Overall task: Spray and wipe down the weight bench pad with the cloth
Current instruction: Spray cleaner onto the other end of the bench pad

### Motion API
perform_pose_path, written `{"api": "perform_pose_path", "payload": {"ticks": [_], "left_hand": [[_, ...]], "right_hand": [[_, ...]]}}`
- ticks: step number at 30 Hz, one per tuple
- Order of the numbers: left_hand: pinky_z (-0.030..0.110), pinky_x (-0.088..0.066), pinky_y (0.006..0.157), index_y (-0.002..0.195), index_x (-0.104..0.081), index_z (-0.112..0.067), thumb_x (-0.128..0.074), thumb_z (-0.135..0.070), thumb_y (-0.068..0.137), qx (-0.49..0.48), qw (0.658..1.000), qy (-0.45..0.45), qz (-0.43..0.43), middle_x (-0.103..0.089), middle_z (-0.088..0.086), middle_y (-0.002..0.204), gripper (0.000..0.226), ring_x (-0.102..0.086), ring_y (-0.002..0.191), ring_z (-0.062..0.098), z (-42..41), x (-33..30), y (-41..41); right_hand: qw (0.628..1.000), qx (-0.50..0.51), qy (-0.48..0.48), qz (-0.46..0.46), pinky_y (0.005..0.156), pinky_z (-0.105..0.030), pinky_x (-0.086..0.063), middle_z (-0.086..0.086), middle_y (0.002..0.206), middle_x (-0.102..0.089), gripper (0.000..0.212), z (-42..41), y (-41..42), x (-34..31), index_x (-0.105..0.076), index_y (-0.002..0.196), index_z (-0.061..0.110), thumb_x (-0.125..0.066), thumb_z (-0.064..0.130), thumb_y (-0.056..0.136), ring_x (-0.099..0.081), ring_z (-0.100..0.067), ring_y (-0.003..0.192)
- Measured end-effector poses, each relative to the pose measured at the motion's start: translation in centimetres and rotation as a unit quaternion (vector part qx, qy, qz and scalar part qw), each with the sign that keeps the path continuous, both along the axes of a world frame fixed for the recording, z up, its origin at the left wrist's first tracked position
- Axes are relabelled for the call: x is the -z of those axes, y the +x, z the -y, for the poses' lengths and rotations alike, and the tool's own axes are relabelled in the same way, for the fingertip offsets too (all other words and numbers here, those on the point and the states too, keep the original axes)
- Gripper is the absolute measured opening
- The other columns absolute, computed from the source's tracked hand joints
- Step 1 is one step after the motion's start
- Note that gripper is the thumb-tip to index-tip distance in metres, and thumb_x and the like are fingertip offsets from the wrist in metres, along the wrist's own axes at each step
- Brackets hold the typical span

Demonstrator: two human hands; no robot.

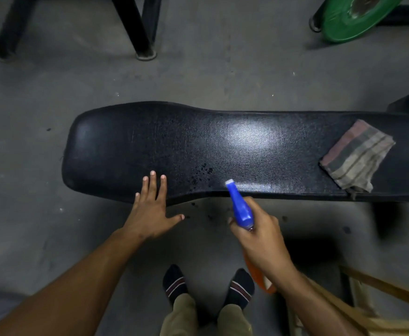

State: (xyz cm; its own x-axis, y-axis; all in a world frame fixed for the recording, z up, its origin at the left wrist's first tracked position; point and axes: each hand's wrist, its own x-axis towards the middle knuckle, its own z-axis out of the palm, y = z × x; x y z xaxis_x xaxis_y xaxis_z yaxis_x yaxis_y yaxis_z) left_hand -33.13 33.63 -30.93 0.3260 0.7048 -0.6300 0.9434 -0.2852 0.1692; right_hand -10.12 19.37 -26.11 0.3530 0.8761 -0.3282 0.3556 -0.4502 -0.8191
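Note:
A long black bench pad (247, 146) runs left to right across the view, with wet droplets near its front edge at the middle. A folded striped cloth (357, 156) lies on the pad's right end. My right hand (261, 236) grips a spray bottle (241, 207) with a blue head and an orange body, its white nozzle pointing at the pad's front edge. My left hand (152, 209) is open with fingers spread, its fingertips resting on the pad's front edge left of the droplets.
Black metal frame legs (140, 30) stand on the grey floor beyond the bench. A green weight plate (353, 18) is at the top right. A wooden frame (378, 299) sits at the bottom right. My socked feet (208, 282) are below the bench.

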Motion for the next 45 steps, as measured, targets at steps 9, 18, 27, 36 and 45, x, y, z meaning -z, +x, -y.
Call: {"api": "perform_pose_path", "payload": {"ticks": [9,18,27,36,45], "left_hand": [[0.05,0.004,0.123,0.155,0.028,-0.02,-0.056,-0.07,0.086,0.002,1.0,0.005,0.007,0.045,0.006,0.156,0.12,0.037,0.146,0.025,0.0,0.2,-0.3],[0.049,0.005,0.123,0.156,0.027,-0.021,-0.056,-0.071,0.085,-0.005,0.999,0.031,0.025,0.045,0.004,0.156,0.12,0.038,0.146,0.025,0.3,0.6,-0.5],[0.046,-0.013,0.123,0.161,0.011,-0.026,-0.047,-0.072,0.086,-0.012,0.995,0.083,0.054,0.026,-0.001,0.166,0.105,0.018,0.155,0.02,-0.1,0.0,-1.3],[0.05,0.005,0.124,0.162,-0.004,-0.019,-0.024,-0.074,0.088,-0.049,0.984,0.158,0.06,0.01,0.002,0.17,0.094,0.008,0.156,0.021,-4.3,0.4,-6.0],[0.065,0.007,0.119,0.158,0.02,-0.029,-0.02,-0.077,0.093,-0.11,0.985,0.131,0.006,0.03,0.0,0.165,0.09,0.026,0.152,0.02,-6.0,1.1,-12.2]], "right_hand": [[0.991,0.136,-0.019,-0.009,0.065,-0.031,-0.042,-0.007,0.072,-0.068,0.014,-1.0,-0.3,1.7,-0.067,0.095,0.014,-0.079,0.011,0.088,-0.062,-0.027,0.071],[0.99,0.134,-0.03,0.03,0.069,-0.041,-0.046,-0.006,0.069,-0.063,0.015,-3.1,0.6,0.8,-0.064,0.093,0.015,-0.076,0.022,0.086,-0.06,-0.027,0.07],[1.0,0.003,-0.016,0.014,0.073,-0.039,-0.047,0.0,0.073,-0.065,0.019,-6.5,-4.9,-0.1,-0.06,0.09,0.017,-0.076,0.027,0.084,-0.059,-0.022,0.068],[0.993,0.111,-0.013,0.031,0.065,-0.043,-0.049,-0.005,0.068,-0.063,0.021,-8.0,-4.3,0.4,-0.061,0.089,0.021,-0.076,0.034,0.084,-0.059,-0.027,0.065],[0.998,-0.045,0.001,0.031,0.069,-0.035,-0.044,0.001,0.071,-0.063,0.022,-12.5,-10.3,-0.3,-0.057,0.086,0.021,-0.078,0.023,0.087,-0.058,-0.02,0.069]]}}
